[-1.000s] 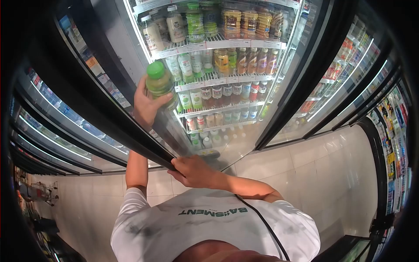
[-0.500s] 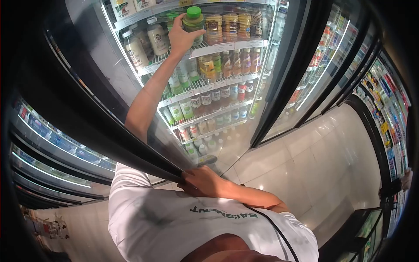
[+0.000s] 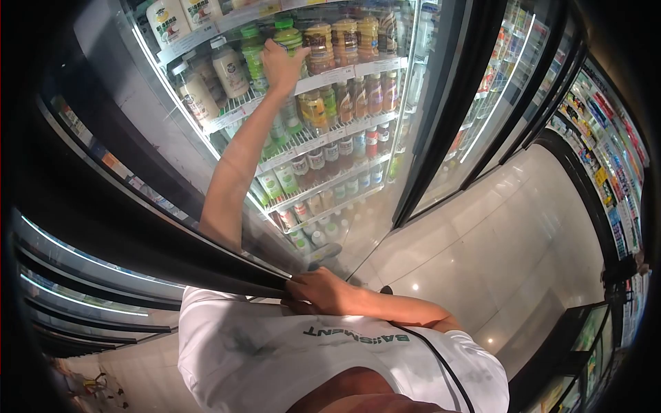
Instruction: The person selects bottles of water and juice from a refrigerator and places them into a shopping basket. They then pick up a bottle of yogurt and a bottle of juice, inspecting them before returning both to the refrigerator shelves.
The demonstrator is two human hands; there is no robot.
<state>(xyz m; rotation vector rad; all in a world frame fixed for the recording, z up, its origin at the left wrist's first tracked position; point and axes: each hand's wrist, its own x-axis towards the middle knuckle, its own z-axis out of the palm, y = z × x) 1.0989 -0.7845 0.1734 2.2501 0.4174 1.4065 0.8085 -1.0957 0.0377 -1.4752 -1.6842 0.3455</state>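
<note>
My left hand [image 3: 281, 67] reaches into the lit fridge, its fingers and thumb around a green-capped bottle [image 3: 288, 34] on an upper shelf. That bottle stands between another green bottle [image 3: 253, 58] on its left and amber bottles [image 3: 319, 48] on its right. Lower down, close to my chest, my right hand [image 3: 322, 290] is closed on the edge of the open glass door [image 3: 258, 274]. The fingertips of my right hand are mostly hidden.
White bottles [image 3: 229, 67] stand left of the green ones, and more drinks fill the lower shelves [image 3: 310, 144]. Further fridge doors [image 3: 447, 103] run along the right. Tiled floor [image 3: 475, 261] lies below, with a stocked display [image 3: 606, 165] at the far right.
The green-capped bottle and my left hand have moved back into the shelf row. My right hand still holds the door edge. The whole view has shifted slightly.
</note>
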